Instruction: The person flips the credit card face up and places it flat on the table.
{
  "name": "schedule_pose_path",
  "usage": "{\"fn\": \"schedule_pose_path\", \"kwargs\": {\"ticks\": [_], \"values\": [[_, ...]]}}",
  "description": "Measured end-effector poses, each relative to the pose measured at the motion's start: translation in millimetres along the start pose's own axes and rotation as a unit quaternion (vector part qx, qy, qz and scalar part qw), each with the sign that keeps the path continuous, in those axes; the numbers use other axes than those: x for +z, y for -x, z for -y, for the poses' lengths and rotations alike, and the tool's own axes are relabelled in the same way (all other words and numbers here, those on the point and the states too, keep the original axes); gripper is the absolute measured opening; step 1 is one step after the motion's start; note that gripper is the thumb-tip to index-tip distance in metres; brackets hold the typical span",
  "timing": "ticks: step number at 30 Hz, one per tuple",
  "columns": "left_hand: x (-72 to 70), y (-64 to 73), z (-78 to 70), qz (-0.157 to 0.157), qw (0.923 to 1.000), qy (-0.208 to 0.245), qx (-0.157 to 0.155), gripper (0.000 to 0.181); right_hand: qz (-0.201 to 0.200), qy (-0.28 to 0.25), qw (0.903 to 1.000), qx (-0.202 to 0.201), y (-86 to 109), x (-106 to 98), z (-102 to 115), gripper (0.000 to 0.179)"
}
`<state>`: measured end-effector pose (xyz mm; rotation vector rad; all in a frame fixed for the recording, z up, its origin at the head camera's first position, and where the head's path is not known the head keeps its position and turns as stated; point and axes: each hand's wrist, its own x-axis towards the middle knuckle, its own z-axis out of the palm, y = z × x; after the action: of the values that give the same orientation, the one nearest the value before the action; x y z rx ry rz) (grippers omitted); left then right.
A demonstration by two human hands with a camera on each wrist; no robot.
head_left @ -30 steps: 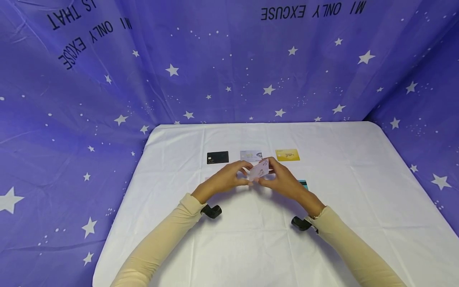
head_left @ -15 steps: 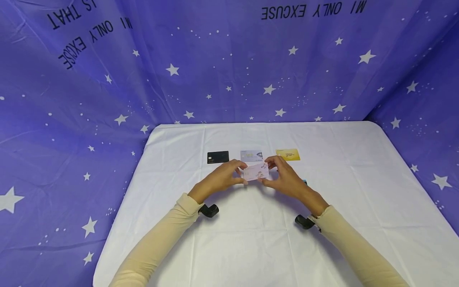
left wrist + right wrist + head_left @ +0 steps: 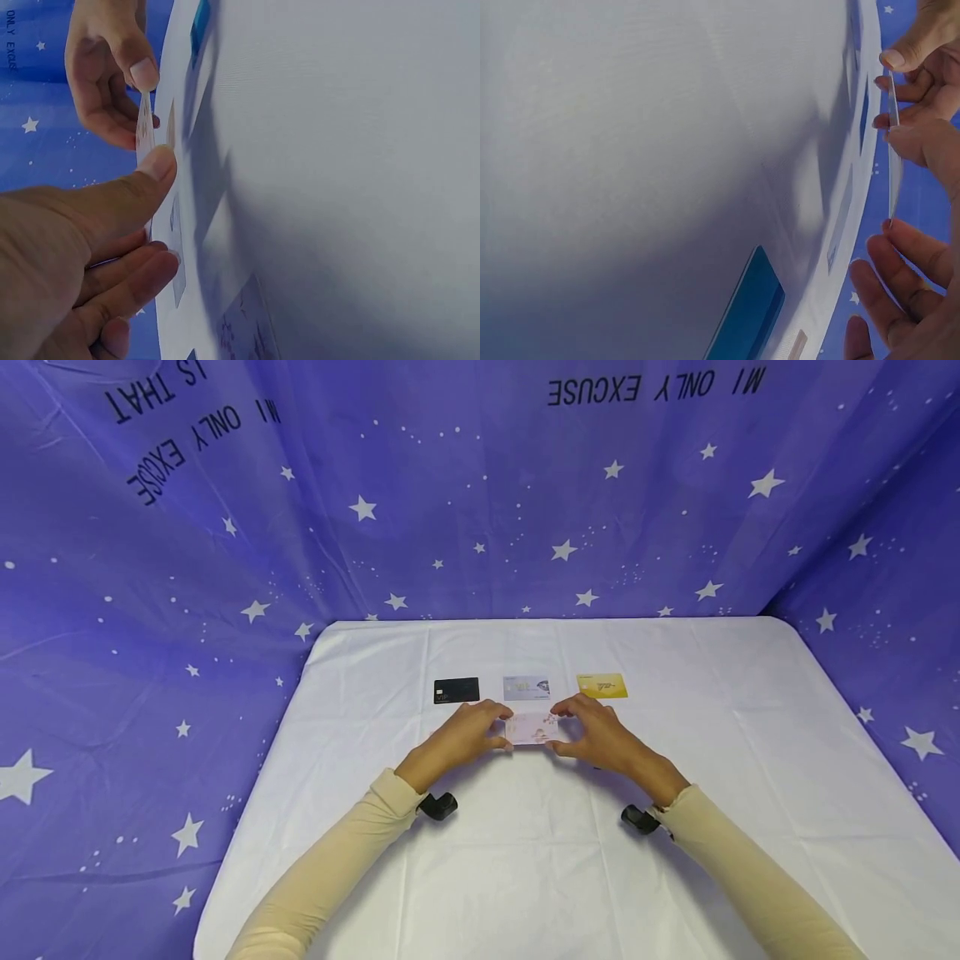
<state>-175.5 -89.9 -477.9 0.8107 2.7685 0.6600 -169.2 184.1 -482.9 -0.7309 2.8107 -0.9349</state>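
Observation:
A pale pink card (image 3: 532,728) with a floral print is held up level by its two short ends, close over the white table. My left hand (image 3: 459,735) pinches its left end between thumb and fingers. The right hand (image 3: 602,739) pinches the opposite end in the same way. In the left wrist view, the card (image 3: 145,127) shows nearly edge-on, with a gap and shadows between it and the cloth. Just beyond it on the table lies a silver VIP card (image 3: 527,687) with a diamond picture.
A black VIP card (image 3: 456,691) and a yellow card (image 3: 603,685) flank the silver one. A teal card (image 3: 750,307) lies beneath the right hand, and another printed card (image 3: 247,326) near the left. Purple starry cloth (image 3: 480,485) hangs behind the table (image 3: 510,877).
The pink card was tilted between the hands; it has turned flat, its print facing up, and come slightly nearer the person. Both hands keep hold of it, now a little farther apart.

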Motion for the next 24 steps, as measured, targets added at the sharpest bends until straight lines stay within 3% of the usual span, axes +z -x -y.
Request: {"fn": "schedule_pose_path", "kwargs": {"ticks": [7,13,18,24], "values": [[4.3,1.0,-2.5,-0.006,0.9999,-0.013,-0.001,0.059,-0.002,0.043,0.9991,0.000,-1.9,4.8,-4.9,0.055],[6.4,1.5,-3.4,0.004,0.9991,-0.043,-0.007,0.056,-0.009,0.048,0.9988,-0.007,-1.1,8.6,-4.6,0.054],[7.8,2.3,-2.8,-0.008,0.9976,-0.069,0.000,0.054,-0.012,0.062,0.9980,-0.006,-1.6,13.1,-6.9,0.055],[10.5,3.0,-1.5,-0.019,0.9976,-0.066,0.003,0.054,-0.012,0.079,0.9968,-0.003,-1.9,16.1,-7.9,0.056]]}}
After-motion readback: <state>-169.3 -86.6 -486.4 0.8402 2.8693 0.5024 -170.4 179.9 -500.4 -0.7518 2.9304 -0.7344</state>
